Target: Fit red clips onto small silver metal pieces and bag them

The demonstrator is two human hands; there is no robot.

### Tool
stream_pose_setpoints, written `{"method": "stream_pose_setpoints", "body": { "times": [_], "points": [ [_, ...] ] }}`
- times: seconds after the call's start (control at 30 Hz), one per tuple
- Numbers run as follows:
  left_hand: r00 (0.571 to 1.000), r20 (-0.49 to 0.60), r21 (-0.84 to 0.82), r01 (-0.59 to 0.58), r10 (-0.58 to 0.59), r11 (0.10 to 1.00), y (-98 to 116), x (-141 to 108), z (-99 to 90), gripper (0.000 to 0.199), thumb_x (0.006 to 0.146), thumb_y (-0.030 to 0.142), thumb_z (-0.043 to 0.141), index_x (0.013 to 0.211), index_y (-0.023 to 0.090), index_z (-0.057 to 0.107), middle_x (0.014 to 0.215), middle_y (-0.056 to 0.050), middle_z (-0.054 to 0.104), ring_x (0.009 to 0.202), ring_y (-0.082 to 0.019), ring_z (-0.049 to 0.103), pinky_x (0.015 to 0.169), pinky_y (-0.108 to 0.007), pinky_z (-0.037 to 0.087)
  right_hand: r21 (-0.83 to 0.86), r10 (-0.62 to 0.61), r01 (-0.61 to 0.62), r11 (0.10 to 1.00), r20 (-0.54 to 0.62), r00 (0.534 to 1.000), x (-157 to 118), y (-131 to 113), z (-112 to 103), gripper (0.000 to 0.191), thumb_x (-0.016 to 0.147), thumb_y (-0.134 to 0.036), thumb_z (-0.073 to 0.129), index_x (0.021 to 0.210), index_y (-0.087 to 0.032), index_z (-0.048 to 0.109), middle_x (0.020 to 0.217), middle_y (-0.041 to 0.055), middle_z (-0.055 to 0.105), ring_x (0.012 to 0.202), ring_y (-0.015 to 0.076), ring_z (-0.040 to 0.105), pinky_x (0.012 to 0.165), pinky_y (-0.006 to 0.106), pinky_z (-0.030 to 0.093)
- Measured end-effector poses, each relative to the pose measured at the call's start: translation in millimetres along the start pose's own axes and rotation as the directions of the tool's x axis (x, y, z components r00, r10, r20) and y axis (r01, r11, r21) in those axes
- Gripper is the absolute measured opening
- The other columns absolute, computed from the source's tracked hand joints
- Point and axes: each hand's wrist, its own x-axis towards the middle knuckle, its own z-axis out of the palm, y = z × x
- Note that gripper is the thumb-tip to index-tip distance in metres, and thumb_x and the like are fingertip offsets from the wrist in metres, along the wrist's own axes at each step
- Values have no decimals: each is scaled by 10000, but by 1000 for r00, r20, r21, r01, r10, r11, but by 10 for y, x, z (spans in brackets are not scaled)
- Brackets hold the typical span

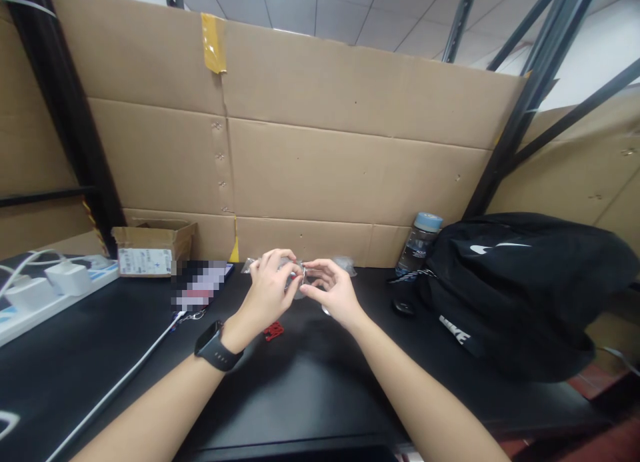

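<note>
My left hand [273,279] and my right hand [333,290] meet above the black table [300,402], fingertips close together. Between them is a small, shiny piece [303,274], too small and too covered by fingers to name. Both hands are closed in a pinch around it. On my left wrist sits a black smartwatch [219,347]. A flat red part with cut-outs [274,331] lies on the table just below my left hand. Behind my hands, clear plastic bags [345,267] are partly hidden.
To the left are a phone [207,283] on a white cable, an open cardboard box [150,252] and a white power strip [100,281] with chargers. A bottle [419,245] and a black backpack [515,289] stand right. A cardboard wall [320,162] closes the back.
</note>
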Motion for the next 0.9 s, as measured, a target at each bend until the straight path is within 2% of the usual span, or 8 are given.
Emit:
{"method": "stream_pose_setpoints", "body": {
  "times": [0.17,0.27,0.57,0.9],
  "points": [
    [1000,6,-52,29,-29,998,6,-2,12,109,947,254,551,949,245,660,1207,-81,583,1157,-281,513,910,-442,354,156,52,-49,987,-13,999,-5,-31,4,490,674,-245,871,1096,-247,621,1217,68,685,1086,207,666,952,361,541],
    [999,3,-69,35,-35,997,13,-2,11,108,947,251,551,949,248,659,1208,-77,581,1151,-275,518,915,-440,358,183,61,-62,981,14,998,-4,-50,-4,479,684,-242,868,1094,-246,621,1233,69,678,1102,207,661,973,371,536],
    [999,17,36,-45,44,998,25,11,-78,109,926,219,554,944,239,659,1253,-98,590,1218,-312,475,927,-477,340,65,23,-28,997,65,998,19,-5,-60,459,684,-262,867,1085,-236,646,1233,90,684,1093,223,664,855,343,569],
    [999,17,17,-34,34,999,-13,-4,-23,125,924,202,530,955,233,647,1245,-110,589,1189,-303,482,911,-464,348,-61,-2,6,998,65,998,3,-9,-14,413,700,-294,847,1071,-218,681,1178,93,706,1091,237,669,838,338,565]
  ]
}}
